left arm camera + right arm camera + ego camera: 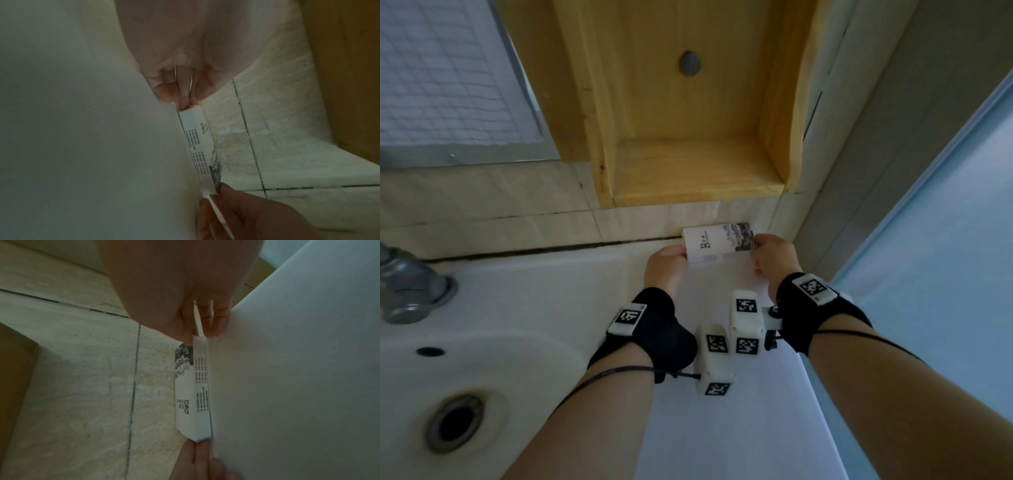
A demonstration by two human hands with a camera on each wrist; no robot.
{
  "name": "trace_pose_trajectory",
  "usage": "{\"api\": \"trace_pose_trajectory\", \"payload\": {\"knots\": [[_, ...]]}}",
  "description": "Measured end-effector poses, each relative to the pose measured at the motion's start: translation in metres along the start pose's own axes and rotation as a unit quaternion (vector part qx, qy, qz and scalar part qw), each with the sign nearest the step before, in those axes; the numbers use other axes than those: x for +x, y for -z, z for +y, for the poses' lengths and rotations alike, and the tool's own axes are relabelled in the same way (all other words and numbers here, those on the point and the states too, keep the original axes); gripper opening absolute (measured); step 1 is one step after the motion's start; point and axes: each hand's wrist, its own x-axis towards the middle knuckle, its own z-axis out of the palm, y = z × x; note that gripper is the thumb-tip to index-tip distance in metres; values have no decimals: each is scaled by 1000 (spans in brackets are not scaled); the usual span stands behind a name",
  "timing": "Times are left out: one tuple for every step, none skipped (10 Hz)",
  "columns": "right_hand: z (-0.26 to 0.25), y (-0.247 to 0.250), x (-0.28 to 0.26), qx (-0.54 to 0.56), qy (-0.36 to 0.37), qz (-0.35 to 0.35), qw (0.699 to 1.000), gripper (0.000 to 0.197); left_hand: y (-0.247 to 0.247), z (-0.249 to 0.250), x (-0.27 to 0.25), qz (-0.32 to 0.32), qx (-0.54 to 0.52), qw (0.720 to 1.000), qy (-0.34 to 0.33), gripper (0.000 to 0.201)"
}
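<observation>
Both hands hold a small white box by its ends: the left hand pinches one short end and the right hand pinches the other. The box lies just beyond the fingers, its long edge at the white worktop, close to the tiled wall. This looks like setting it down or picking it up. The next move calls for an even release, or a level lift to the wooden shelf above the hands. A basin and tap lie left of the left hand.
</observation>
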Motion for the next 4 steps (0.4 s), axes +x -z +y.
{"api": "trace_pose_trajectory", "payload": {"knots": [[4, -3, 6, 0, 9, 13, 1000, 40, -3, 0, 0, 0, -1, 1000, -9, 42], [5, -4, 5, 40, -7, 16, 999, 50, -4, -5, 3, 10, -3, 1000, -3, 44], [9, -4, 6, 45, -11, 1, 999, 57, -2, -6, 4, -2, -9, 1000, 0, 41], [3, 1, -4, 92, -21, -14, 995, 63, 0, 1, -2, 0, -41, 999, 23, 27]]}}
